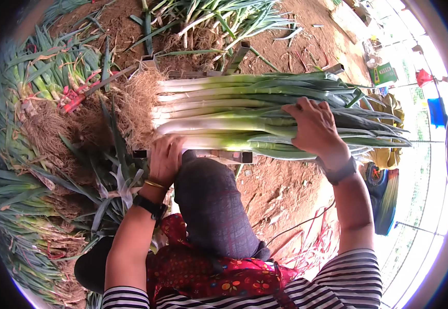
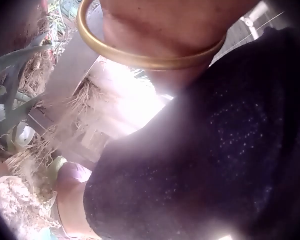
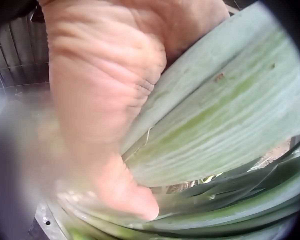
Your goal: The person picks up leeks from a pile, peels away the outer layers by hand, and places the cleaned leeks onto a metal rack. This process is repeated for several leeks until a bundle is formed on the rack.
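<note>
— From far away, what ground are you seeing?
— I am seeing brown soil (image 1: 285,190). One heap (image 1: 38,72) of green plants is spreading along the left side, and another heap (image 1: 213,23) is lying at the far side.

— And where are the leeks resting?
— The leeks (image 1: 218,123) are lying side by side across a metal frame (image 1: 234,59). Their roots (image 1: 139,105) are pointing to the left, and their leaves (image 1: 358,110) are reaching to the right.

— How are the hands?
— They are working well apart. The left hand (image 1: 166,157) is touching the nearest white stems, just beside the roots. My left wrist view is not showing its fingertips, so I cannot tell whether it is gripping. The right hand (image 1: 314,126) is gripping the leaves; in my right wrist view, a wide leaf (image 3: 230,110) is passing between the thumb (image 3: 122,192) and the other fingers.

— What else are you noticing?
— A red-handled tool (image 1: 73,104) is lying beyond the roots. A knee (image 1: 211,206) in dark cloth is rising beside the frame. Red strings (image 1: 314,247) are lying on the soil.
</note>
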Demonstrator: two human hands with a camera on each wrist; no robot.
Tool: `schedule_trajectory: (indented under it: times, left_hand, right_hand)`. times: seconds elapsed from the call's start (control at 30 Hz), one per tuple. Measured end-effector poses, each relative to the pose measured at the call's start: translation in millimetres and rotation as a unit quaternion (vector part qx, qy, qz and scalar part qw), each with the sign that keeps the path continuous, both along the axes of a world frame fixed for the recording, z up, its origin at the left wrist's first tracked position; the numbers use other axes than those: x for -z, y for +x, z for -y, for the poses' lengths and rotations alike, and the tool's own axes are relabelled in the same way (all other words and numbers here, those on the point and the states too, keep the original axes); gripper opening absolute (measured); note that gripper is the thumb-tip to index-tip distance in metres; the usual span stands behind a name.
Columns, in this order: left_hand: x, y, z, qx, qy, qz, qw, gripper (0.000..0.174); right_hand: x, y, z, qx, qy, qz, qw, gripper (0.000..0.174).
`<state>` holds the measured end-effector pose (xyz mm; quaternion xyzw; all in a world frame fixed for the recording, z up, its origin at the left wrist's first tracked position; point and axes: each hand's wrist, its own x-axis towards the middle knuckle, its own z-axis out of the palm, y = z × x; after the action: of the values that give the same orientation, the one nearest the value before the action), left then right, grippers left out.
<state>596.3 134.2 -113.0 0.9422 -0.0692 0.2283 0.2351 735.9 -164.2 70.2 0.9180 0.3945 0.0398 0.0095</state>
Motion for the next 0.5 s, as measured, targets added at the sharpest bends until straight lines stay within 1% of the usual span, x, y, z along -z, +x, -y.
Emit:
schedule_trajectory:
  times: [0.07, 0.1, 0.13, 0.2, 0.23, 0.27, 0.33, 0.47, 0.5]
  left_hand:
    - [14.6, -3.8, -3.0, 0.025, -0.012, -0.130, 0.991, 0.033]
    - [22.8, -3.2, -2.2, 0.001, -0.006, -0.133, 0.991, 0.034]
    - [28.7, -2.3, -3.0, -0.003, -0.004, -0.133, 0.991, 0.034]
    - [40.2, -2.3, -3.6, -0.006, 0.073, -0.143, 0.987, 0.038]
    - [40.1, -2.4, -4.1, -0.003, 0.074, -0.170, 0.983, 0.041]
    - [39.8, -3.7, -4.3, -0.004, 0.073, -0.171, 0.983, 0.041]
    - [36.9, -7.1, -5.2, 0.009, 0.051, -0.234, 0.971, 0.043]
    - [30.5, -12.6, -4.7, 0.025, 0.043, -0.208, 0.977, 0.045]
    - [33.3, -15.3, -4.7, 0.027, 0.056, -0.202, 0.977, 0.048]
  right_hand:
    - [-11.4, -0.6, -5.6, 0.109, -0.074, -0.058, 0.990, 0.059]
    - [-3.7, 3.7, 3.4, 0.064, -0.056, -0.035, 0.996, 0.060]
    - [-5.1, 3.5, 2.5, 0.060, -0.054, -0.036, 0.996, 0.060]
    - [-11.0, -0.1, 1.2, 0.119, -0.102, -0.073, 0.985, 0.063]
    - [-6.1, 2.4, 6.4, 0.099, -0.109, -0.072, 0.986, 0.066]
    - [-2.9, 2.5, 9.9, 0.098, -0.110, -0.073, 0.986, 0.066]
    - [0.5, 0.0, 11.3, 0.110, -0.110, -0.098, 0.983, 0.065]
    - [15.9, -7.3, 11.6, 0.083, -0.098, -0.128, 0.983, 0.062]
    - [26.3, -7.6, 11.5, 0.055, -0.123, -0.119, 0.984, 0.060]
